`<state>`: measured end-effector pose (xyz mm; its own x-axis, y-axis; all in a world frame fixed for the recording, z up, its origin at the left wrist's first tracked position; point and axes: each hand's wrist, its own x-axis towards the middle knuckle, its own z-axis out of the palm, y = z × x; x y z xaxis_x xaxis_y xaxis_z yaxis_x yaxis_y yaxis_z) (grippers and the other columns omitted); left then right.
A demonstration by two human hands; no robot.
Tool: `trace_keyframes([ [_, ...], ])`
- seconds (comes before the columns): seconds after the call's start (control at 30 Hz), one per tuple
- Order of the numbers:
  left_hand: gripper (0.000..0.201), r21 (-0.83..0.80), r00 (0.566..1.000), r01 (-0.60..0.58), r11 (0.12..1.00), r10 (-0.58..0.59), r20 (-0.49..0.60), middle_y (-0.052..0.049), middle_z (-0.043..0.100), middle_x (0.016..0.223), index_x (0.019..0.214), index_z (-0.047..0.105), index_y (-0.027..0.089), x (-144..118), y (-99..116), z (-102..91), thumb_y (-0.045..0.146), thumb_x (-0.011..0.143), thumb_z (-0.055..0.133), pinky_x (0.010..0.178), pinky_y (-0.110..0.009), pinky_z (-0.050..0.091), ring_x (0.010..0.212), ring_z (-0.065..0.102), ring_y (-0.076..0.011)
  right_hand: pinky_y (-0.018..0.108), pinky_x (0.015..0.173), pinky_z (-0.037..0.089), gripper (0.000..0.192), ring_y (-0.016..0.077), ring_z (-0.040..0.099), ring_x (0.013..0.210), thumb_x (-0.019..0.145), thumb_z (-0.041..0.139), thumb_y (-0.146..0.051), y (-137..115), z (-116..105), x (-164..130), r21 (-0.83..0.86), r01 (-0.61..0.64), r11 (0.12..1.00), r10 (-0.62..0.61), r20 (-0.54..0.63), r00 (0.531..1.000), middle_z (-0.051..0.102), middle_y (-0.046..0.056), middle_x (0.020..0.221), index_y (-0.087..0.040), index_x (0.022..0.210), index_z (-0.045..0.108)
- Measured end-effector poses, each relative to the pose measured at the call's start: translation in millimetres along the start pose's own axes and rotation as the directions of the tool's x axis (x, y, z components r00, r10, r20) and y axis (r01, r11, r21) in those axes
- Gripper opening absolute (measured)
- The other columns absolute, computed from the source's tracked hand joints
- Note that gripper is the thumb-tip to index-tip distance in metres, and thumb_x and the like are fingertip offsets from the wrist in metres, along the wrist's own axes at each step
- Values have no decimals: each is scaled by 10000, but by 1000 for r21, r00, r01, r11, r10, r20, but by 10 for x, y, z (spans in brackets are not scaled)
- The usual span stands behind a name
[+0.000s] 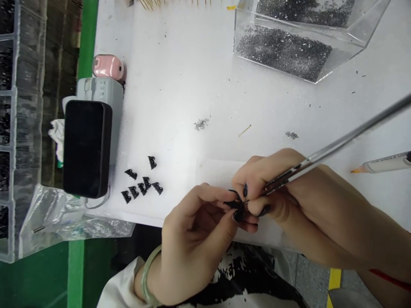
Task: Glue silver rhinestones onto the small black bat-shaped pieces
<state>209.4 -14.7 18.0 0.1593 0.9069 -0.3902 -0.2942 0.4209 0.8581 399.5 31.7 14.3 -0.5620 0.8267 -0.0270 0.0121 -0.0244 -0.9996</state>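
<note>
Clip piece: small black part (233,204) pinched between both hands, right of the black box (86,147); its shape is hard to tell.
Drawers: clear organizer (13,128) left of the black box holds dark bits.
Loose clips: seven black pieces (141,182) just right of the black box.
Left hand: (192,239) fingers closed on the piece.
Right hand: (276,188) gripping a thin metal rod (337,147), its long axis slanting up-right.
Tray: clear bin (305,38) holds fine grey grains.

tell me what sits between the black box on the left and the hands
In the head view, a cluster of small black clips lies on the white mat between the black box and the left hand.
</note>
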Motion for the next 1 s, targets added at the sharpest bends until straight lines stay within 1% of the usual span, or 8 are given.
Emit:
trace_keyframes([
  [0.07,261,-14,1000,4,1000,-4,-5,33,824,899,1051,774,222,-3,-2,-5,-15,977,696,752,-202,721,770,825,-124,322,591,598,165,158,696,681,1057,476,-109,-2,-5,11,-14,4,1000,-4,3,1000,612,-10,902,-273,1042,459],
  [0.2,267,-26,1000,-30,999,29,-9,32,830,895,1041,754,205,0,-2,-2,-43,966,690,738,-201,722,758,827,-124,309,601,591,160,146,692,675,1050,481,-89,11,-12,17,-50,53,997,-53,4,999,631,-10,886,-248,1040,483],
  [0.33,252,-16,999,-26,1000,25,-35,28,818,863,1003,736,188,6,9,19,-55,958,684,711,-213,726,724,824,-129,301,642,609,181,132,698,690,1027,477,-50,57,-13,18,-29,107,994,-106,29,994,628,7,953,-222,1082,492],
  [0.4,249,-9,999,-19,1000,19,-37,22,821,858,996,730,183,8,16,27,-57,955,683,714,-204,720,730,826,-128,292,652,611,224,126,700,701,1012,459,-19,86,-8,14,-18,117,993,-116,32,993,614,9,981,-221,1107,483],
  [0.47,241,-5,999,-19,1000,19,-32,16,824,849,995,727,181,11,15,31,-52,956,683,716,-202,718,733,827,-129,281,643,603,224,122,695,702,1025,455,-25,112,-3,7,-20,123,992,-122,30,992,605,9,990,-225,1122,479],
  [0.6,227,-13,999,-36,999,35,-40,25,812,857,996,726,188,19,-10,29,-33,953,698,708,-226,726,730,826,-135,276,638,595,154,117,684,687,1077,496,-96,141,-1,-9,-16,118,993,-117,29,993,607,4,995,-242,1127,488],
  [0.83,219,-43,998,-52,998,51,-33,28,810,870,1016,731,211,23,-41,22,0,958,720,719,-225,721,742,832,-143,277,623,582,119,112,659,672,1090,493,-127,125,-13,-27,-24,114,993,-114,31,993,592,7,998,-243,1114,481],
  [1.0,181,-7,998,-58,998,58,-33,22,805,832,1002,720,214,17,-37,15,38,964,739,699,-232,719,725,834,-162,279,626,579,124,117,658,683,1088,493,-129,107,-18,-2,11,92,996,-93,47,995,592,3,1001,-250,1113,475],
])
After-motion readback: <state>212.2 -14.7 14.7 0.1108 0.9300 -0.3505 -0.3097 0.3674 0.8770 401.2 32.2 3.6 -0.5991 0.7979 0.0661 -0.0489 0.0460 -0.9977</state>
